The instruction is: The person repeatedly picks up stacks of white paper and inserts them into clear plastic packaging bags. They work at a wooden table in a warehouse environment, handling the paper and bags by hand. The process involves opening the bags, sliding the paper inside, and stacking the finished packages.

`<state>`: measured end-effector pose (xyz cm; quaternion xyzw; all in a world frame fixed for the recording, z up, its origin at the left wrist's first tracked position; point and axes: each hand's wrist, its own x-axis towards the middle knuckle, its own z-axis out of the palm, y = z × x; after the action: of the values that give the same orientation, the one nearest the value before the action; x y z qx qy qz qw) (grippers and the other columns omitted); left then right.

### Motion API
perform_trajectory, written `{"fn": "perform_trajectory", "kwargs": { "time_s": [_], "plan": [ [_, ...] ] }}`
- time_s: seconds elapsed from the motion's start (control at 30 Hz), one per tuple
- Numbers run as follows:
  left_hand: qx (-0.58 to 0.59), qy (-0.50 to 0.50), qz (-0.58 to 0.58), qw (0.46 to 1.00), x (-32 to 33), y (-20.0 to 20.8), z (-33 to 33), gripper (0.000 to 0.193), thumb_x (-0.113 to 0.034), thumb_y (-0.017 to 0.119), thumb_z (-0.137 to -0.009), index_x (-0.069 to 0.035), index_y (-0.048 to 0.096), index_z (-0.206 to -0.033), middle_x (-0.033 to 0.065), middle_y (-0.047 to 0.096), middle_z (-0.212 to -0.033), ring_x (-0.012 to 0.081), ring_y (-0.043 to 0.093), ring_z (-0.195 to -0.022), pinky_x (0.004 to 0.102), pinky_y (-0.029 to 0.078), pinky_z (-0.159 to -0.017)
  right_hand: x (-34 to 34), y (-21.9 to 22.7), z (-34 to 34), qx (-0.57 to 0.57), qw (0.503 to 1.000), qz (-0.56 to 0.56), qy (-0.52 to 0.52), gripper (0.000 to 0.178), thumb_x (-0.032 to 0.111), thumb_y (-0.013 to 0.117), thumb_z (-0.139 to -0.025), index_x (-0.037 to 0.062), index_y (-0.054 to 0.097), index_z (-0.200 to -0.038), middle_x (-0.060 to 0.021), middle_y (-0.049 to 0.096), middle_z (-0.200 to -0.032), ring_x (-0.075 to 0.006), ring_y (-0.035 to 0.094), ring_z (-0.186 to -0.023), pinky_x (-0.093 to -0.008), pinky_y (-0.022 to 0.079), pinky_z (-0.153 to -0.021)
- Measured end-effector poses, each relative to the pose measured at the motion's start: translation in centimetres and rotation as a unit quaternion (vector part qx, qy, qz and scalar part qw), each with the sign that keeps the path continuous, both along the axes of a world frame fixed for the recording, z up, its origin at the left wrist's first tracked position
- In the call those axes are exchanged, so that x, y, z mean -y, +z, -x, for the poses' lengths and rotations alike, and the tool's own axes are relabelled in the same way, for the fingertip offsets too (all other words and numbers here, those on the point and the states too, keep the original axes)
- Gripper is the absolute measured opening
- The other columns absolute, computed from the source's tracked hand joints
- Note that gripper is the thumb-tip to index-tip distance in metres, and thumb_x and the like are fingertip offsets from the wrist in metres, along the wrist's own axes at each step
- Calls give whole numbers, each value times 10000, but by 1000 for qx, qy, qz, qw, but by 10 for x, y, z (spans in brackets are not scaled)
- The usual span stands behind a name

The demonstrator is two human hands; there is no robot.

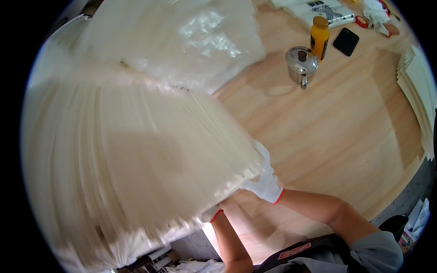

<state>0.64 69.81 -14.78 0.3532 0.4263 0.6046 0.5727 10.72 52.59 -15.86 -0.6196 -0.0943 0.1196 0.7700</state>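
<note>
A thick stack of cream-white sheets (136, 164) fills the left half of the view, lifted close to the camera and blurred. My right hand (265, 177), in a white knit glove with a red cuff, grips the stack's lower right edge. My left hand (210, 214), gloved the same way, is mostly hidden under the stack's lower edge; only its cuff shows. A pile of clear plastic bags (200, 36) lies on the wooden table (327, 132) behind the stack.
A small steel lidded pot (301, 63), an orange bottle (319, 36) and a black phone (346, 41) stand at the far side. More white sheets (421, 91) are piled at the right edge. Printed white packs (325, 11) lie at the top.
</note>
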Motion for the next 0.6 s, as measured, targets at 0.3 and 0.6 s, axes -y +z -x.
{"fn": "perform_trajectory", "kwargs": {
  "time_s": [0.3, 0.6],
  "plan": [
    [140, 53, 6, 989, -46, 5, -39, 441, -370, 395, -956, -61, 535, -1238, 112, 528, -1254, 232, 474, -1159, 394, 368, -1019, -41, -2, -25, 37, 999, -15, -37, 997, 327, 812, -630, 11, 260, -1398, -190, 335, -1366, -334, 319, -1281, -409, 282, -1074],
    [-119, 53, -24, 991, -37, -10, 3, 635, -484, 333, -954, -97, 243, -1449, 117, 256, -1488, 287, 346, -1295, 406, 282, -1088, 56, 45, -34, 62, 958, 234, 156, 790, 468, 632, -810, 73, 300, -1408, -154, 355, -1429, -286, 355, -1314, -362, 316, -1061]
  ]
}}
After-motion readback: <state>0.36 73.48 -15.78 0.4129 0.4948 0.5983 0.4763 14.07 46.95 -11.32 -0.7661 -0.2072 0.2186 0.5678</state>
